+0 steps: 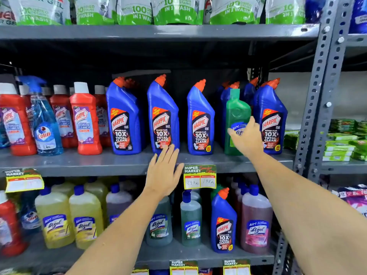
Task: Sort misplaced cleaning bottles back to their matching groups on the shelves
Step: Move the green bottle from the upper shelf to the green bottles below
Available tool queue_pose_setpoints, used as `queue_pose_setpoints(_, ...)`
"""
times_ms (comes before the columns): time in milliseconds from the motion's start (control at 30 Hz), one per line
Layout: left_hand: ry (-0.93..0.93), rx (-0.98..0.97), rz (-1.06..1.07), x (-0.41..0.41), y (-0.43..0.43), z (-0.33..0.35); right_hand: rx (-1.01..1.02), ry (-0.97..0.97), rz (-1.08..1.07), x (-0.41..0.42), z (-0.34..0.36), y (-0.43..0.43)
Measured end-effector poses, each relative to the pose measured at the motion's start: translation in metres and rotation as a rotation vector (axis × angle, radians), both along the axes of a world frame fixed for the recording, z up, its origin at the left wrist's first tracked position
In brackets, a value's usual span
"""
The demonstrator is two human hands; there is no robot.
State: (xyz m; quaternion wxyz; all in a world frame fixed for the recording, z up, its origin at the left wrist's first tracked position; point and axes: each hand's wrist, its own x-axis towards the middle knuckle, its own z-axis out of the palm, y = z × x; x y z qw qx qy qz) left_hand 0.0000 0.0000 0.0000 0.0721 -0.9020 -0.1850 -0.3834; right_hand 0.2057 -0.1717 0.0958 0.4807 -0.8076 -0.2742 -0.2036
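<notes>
A green Lizol bottle (237, 110) stands on the middle shelf (79, 161) among blue Harpic toilet-cleaner bottles (161, 124). My right hand (246, 137) reaches in front of its label, fingers spread, at or just touching the bottle, not closed around it. My left hand (163, 171) is flat and open at the shelf's front edge, fingertips by the base of a blue Harpic bottle. A blue Colin spray bottle (44, 124) stands among red Harpic bathroom cleaners (85, 120). On the lower shelf, one blue Harpic bottle (223, 223) stands between dark green Lizol bottles (190, 221) and pink Lizol bottles (256, 221).
Yellow Lizol bottles (53, 219) fill the lower left. Green-and-white detergent pouches (174, 10) line the top shelf. A perforated grey upright (321, 86) bounds the bay on the right, with green packs (341, 139) stacked beyond it. A price tag (199, 177) hangs from the shelf edge.
</notes>
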Motion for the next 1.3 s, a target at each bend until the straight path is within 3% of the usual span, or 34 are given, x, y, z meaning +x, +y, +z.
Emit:
queue_pose_setpoints(200,0.01,0.0,0.008,0.0,0.008,-0.007,0.063,0.225,0.037,0.013,-0.001,0.01)
queue_pose_setpoints(533,-0.042,0.05,0.002,0.001,0.01,-0.012,0.117,0.218,-0.112,0.013,-0.01,0.027)
queue_pose_setpoints(933,-0.097,0.126,-0.001,0.003,0.005,-0.021,0.441,0.028,-0.115,-0.032,-0.036,-0.02)
queue_pose_setpoints(1133,-0.059,0.186,-0.043,-0.019,0.004,-0.074,0.665,-0.049,0.105,-0.088,-0.097,-0.054)
queue_pose_setpoints(1300,0.137,-0.006,-0.089,-0.041,0.005,-0.177,0.598,0.138,0.194,-0.135,-0.198,-0.052)
